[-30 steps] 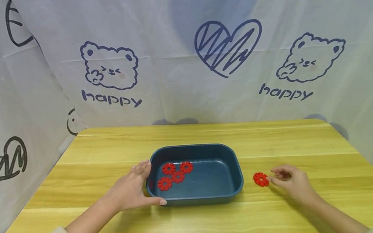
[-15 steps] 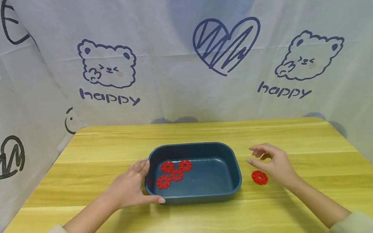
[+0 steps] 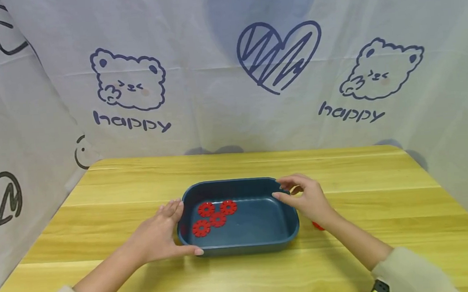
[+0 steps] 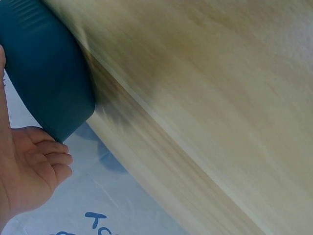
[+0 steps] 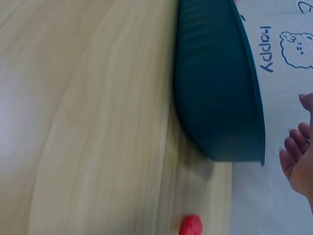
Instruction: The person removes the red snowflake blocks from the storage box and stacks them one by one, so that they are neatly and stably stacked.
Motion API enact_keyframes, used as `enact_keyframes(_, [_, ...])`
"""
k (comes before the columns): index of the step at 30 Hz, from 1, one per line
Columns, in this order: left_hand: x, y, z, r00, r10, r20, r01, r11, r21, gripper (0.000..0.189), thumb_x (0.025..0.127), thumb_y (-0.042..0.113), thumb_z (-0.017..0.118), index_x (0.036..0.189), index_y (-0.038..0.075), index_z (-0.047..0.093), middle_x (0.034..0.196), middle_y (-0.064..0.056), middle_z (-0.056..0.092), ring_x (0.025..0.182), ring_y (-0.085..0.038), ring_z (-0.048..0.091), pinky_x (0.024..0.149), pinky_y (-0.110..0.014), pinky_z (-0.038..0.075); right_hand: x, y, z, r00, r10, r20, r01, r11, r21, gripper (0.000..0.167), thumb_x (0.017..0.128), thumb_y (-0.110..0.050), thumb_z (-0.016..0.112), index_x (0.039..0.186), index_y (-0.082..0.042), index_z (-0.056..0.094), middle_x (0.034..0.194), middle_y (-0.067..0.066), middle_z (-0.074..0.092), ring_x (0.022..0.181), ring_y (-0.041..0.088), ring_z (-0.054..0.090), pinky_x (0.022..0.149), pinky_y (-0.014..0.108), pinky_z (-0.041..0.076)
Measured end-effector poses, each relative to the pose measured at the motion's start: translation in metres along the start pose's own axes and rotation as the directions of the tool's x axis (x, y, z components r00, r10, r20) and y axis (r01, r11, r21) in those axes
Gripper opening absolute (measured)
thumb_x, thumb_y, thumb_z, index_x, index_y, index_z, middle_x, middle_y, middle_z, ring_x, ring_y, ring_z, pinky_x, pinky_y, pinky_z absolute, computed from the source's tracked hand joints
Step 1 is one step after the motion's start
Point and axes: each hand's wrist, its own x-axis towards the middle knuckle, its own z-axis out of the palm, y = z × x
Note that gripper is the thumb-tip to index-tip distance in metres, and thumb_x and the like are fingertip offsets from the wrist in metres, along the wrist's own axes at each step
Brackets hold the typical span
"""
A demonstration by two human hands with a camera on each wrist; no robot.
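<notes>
My L hand (image 3: pixel 156 237) is at the L end of the blue bin (image 3: pixel 250 248), thumb stretched along the near rim, fingers up against the L rim, so it spans the corner. My R hand (image 3: pixel 309 199) hangs over the bin's R end w/ thumb & fingers apart, fingers loosely bent. The two hands are well apart, bin betw. them.

Four red discs (image 3: pixel 217 224) lie on the bin floor, nearer my L hand than my R. A 5th disc (image 3: pixel 318 226) is on the table (image 3: pixel 253 282), just R of the bin, under my R wrist.

That 5th one's mostly hidden by my wrist; R wrist view only gets part of it at the bottom edge. R hand's cut off there too, L hand likewise in its own wrist view. Head view: can't tell if my R fingertips touch the rim.
</notes>
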Motion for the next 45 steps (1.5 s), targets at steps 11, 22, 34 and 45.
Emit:
enact_keyframes(11, [0.000, 0.000, 0.000, 1.000, 0.001, -0.001, -0.001, 1.000, -0.003, 0.114, 0.067, 0.073, 0.061, 0.140, -0.009, 0.032, 0.147, -0.027, 0.028, 0.131, -0.050, 0.031, 0.093, -0.056, 0.044, 0.013, -0.008, 0.026, 1.000, -0.013, 0.029, 0.012, 1.000, 0.021, 0.029, 0.079, -0.010, 0.073, 0.104, 0.002, 0.067, 0.090, 0.014, 0.064, 0.083, 0.023, 0.058, 0.069, 0.021, 0.049])
enact_keyframes(22, [-0.001, 0.000, 0.000, 1.000, 0.002, -0.015, -0.002, 1.000, -0.003, 0.113, 0.066, 0.073, 0.062, 0.139, -0.009, 0.033, 0.147, -0.028, 0.029, 0.131, -0.049, 0.031, 0.092, -0.055, 0.045, 0.027, -0.013, 0.049, 0.999, 0.010, 0.037, -0.012, 0.999, 0.050, 0.031, 0.078, -0.011, 0.073, 0.104, 0.004, 0.067, 0.090, 0.016, 0.064, 0.079, 0.020, 0.057, 0.069, 0.021, 0.048])
enact_keyframes(34, [0.000, 0.000, 0.001, 1.000, 0.001, -0.015, -0.001, 1.000, 0.000, 0.115, 0.066, 0.074, 0.061, 0.139, -0.009, 0.033, 0.147, -0.028, 0.029, 0.132, -0.048, 0.031, 0.093, -0.055, 0.044, 0.038, -0.010, 0.076, 0.987, 0.125, 0.098, -0.131, 0.990, 0.056, 0.032, 0.079, -0.015, 0.073, 0.105, 0.003, 0.067, 0.094, 0.015, 0.064, 0.082, 0.021, 0.059, 0.069, 0.024, 0.049])
enact_keyframes(45, [0.000, 0.000, 0.002, 1.000, 0.011, -0.025, -0.011, 1.000, -0.001, 0.115, 0.066, 0.074, 0.061, 0.139, -0.010, 0.033, 0.146, -0.029, 0.029, 0.131, -0.049, 0.032, 0.095, -0.055, 0.043, 0.045, -0.008, 0.091, 0.972, 0.173, 0.159, -0.169, 0.985, -0.044, 0.032, 0.077, -0.017, 0.075, 0.101, 0.003, 0.068, 0.088, 0.012, 0.065, 0.076, 0.016, 0.057, 0.067, 0.023, 0.049])
